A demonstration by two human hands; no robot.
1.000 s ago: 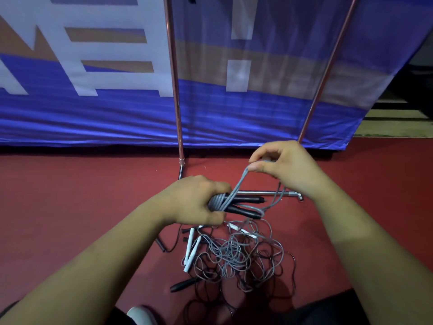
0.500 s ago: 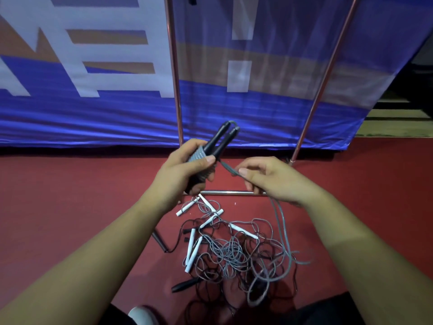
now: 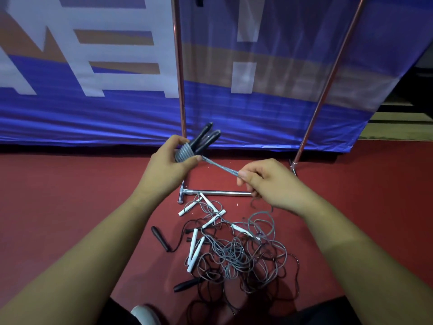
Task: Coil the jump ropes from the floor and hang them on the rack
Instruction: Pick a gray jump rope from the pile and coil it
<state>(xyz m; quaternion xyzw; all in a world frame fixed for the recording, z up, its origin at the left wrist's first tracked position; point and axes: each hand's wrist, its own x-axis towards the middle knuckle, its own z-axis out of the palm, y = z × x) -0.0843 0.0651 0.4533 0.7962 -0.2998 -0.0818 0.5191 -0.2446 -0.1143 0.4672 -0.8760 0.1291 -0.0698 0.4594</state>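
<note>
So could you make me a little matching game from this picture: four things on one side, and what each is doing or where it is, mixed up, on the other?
1 left hand
2 right hand
3 white handles
4 banner

A lying in the tangle on the floor
B pinching the stretched grey cord
C gripping black handles wrapped in grey cord
D hanging behind the rack poles

Pairs: 1-C, 2-B, 3-A, 4-D

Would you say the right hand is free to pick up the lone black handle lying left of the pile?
Probably not yet: the right hand pinches the grey cord stretched from the bundle in the left hand, and the black handle lies across the pile.
</note>
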